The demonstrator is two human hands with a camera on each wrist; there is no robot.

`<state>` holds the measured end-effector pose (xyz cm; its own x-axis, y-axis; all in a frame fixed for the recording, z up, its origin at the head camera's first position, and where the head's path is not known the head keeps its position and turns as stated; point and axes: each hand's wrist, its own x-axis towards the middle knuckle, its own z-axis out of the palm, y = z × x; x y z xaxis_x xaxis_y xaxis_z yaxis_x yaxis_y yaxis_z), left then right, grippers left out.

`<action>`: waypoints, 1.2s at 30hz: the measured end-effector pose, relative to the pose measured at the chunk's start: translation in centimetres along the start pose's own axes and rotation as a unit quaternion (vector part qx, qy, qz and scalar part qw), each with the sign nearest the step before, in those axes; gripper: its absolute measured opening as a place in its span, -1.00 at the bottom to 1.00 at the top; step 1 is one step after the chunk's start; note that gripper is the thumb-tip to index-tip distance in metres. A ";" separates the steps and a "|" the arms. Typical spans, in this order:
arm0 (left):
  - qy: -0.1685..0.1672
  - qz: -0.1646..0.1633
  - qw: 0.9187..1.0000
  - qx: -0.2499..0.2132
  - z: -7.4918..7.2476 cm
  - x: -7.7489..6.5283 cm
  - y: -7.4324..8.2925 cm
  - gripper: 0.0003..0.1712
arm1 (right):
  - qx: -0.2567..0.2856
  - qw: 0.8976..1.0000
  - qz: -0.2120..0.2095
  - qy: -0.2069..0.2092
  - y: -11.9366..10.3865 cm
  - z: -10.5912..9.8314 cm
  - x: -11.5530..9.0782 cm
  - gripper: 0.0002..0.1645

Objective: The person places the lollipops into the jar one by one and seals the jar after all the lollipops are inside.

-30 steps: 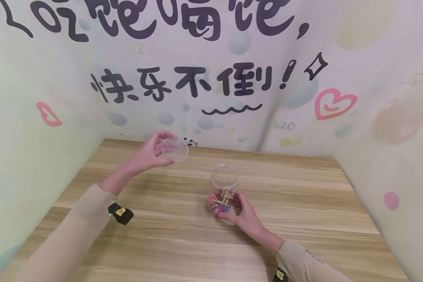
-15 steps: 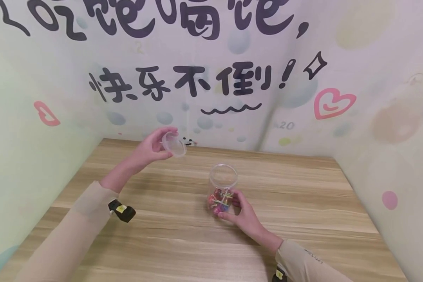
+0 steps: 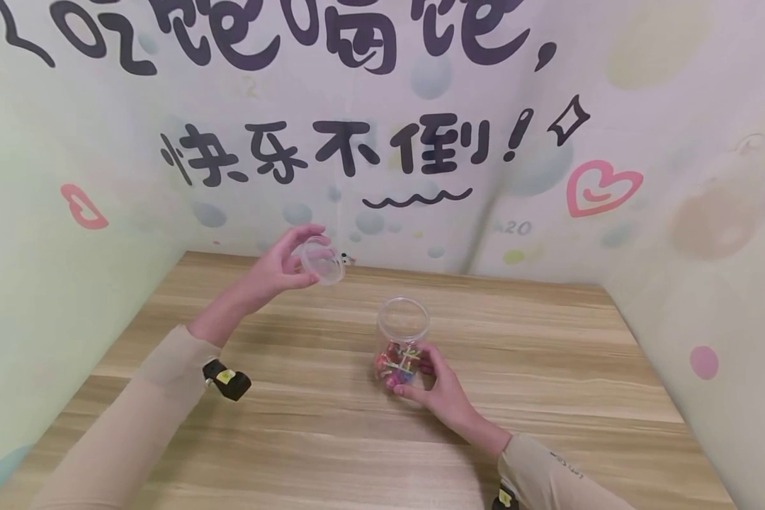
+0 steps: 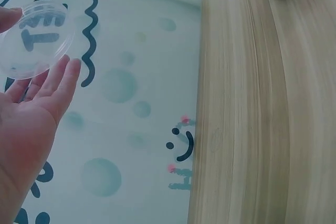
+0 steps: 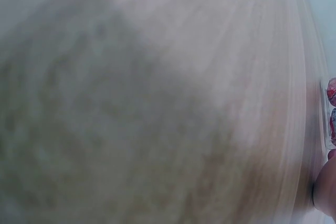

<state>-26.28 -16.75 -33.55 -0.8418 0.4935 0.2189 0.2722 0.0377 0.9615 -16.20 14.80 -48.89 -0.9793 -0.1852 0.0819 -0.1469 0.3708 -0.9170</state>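
Up near the back wall, my left hand (image 3: 279, 268) pinches a clear plastic lid (image 3: 325, 262) by its edge between thumb and fingers. The left wrist view shows the lid (image 4: 44, 43) tilted, with the wall lettering visible through it. On the table stands a clear round jar (image 3: 404, 338), upright, its top uncovered. Colourful wrapped lollipops (image 3: 397, 365) with pale sticks fill its lower part. Around the jar's lower right side curl the fingers and thumb of my right hand (image 3: 448, 398). At the right wrist view's edge, red-wrapped lollipops (image 5: 333, 92) show beside a fingertip (image 5: 326, 190).
The wooden table (image 3: 306, 425) meets a printed wall (image 3: 331, 227) at the back, with walls at both sides. Black wrist cameras (image 3: 229, 382) are strapped over the sleeves. A blurred grey shape covers much of the right wrist view.
My left hand has lifted slightly with the lid, and the lid's tilt has changed. The right hand and the jar stay in place.
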 end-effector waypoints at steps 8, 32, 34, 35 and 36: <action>0.005 0.013 0.999 -0.040 0.6 0.2 0.7 -0.27 | -0.001 1.000 -0.001 -0.008 0.5 -0.1 0.0 -0.07; -0.080 0.028 0.995 0.050 1.8 1.9 2.5 -0.16 | 0.005 1.000 -0.003 -0.003 0.7 0.0 0.0 -0.06; -0.094 0.036 0.992 0.073 1.9 2.1 3.1 -0.14 | 0.006 1.000 -0.003 -0.004 0.6 0.0 0.0 -0.06; -0.100 0.040 0.991 0.083 1.9 2.2 3.3 -0.12 | 0.007 1.000 -0.004 -0.005 0.6 0.0 0.0 -0.06; -0.106 0.042 0.989 0.093 2.0 2.3 3.6 -0.12 | 0.007 1.000 -0.004 -0.005 0.6 0.0 0.0 -0.06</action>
<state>-26.32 -13.73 -29.92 -0.7009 0.6721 0.2388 0.4354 0.1380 0.8896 -16.27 15.04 -49.41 -0.9765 -0.1977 0.0858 -0.1532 0.3566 -0.9216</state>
